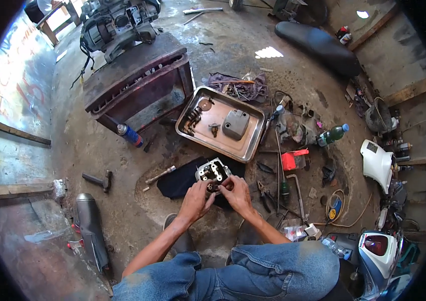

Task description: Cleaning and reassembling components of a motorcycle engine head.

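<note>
A light metal engine cylinder head (pixel 215 169) rests on a dark cloth (pixel 177 180) in front of me. At its near side, my left hand (pixel 194 203) and my right hand (pixel 238 196) come together. The fingers of both pinch a small dark metal part (pixel 211 187), largely covered by them; its exact kind is unclear. Just beyond stands a metal tray (pixel 223 145). In it lie a grey engine cover (pixel 236 124), a round brown disc (pixel 205 104), a small metal piece (pixel 214 129) and several dark parts at its left side.
Left of me lie a hammer (pixel 100 181), an exhaust muffler (pixel 90 228) and a blue spray can (pixel 129 134). To the right are pliers (pixel 264 196), a screwdriver (pixel 285 188), a red box (pixel 294 159) and a green bottle (pixel 333 135). An engine (pixel 120 27) sits on a wooden stand (pixel 137 80).
</note>
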Tool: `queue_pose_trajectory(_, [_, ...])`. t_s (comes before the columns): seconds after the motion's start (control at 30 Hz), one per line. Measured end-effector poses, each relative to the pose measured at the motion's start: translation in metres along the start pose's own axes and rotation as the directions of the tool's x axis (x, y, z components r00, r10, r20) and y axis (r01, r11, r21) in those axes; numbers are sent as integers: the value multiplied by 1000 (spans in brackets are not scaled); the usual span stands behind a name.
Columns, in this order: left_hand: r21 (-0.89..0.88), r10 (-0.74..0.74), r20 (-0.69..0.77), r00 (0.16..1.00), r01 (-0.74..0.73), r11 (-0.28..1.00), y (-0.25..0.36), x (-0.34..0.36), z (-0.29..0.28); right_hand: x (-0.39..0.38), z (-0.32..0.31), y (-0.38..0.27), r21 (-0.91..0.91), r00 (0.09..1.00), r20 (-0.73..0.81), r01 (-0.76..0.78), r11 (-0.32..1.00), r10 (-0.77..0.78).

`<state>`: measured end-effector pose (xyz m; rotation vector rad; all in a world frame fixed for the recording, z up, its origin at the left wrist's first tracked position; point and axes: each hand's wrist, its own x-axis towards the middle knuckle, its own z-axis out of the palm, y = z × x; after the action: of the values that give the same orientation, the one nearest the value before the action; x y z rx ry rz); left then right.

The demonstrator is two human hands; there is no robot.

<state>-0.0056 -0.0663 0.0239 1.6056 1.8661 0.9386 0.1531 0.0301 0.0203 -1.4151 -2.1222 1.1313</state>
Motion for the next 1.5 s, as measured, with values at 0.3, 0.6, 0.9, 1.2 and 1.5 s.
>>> queue_pose_trajectory(0.3, [-775, -574, 484, 661, 628, 70, -16, -37, 12, -32, -25, -30, 226, 982, -8, 188, 956, -191])
queue_pose_trajectory(0.6, [-686, -386, 703, 598, 713, -144, 11, -29, -4, -47, -12, -18, -21, 874, 200, 456, 890, -443])
queue_pose_trajectory(0.9, [-684, -369, 698, 614, 724, -90, 19, -12, -19, -42, -14, -29, -91, 895, 22, 445, 891, -445])
queue_pose_trajectory(1.2, [-675, -331, 695, 638, 738, 6, 21, -1, -28, -36, -20, -31, -118, 893, 1, 446, 887, -449])
queue_pose_trajectory(1.5, [-672, -382, 675, 632, 740, 36, 14, -11, -23, -39, -11, -32, -52, 902, -47, 427, 903, -430])
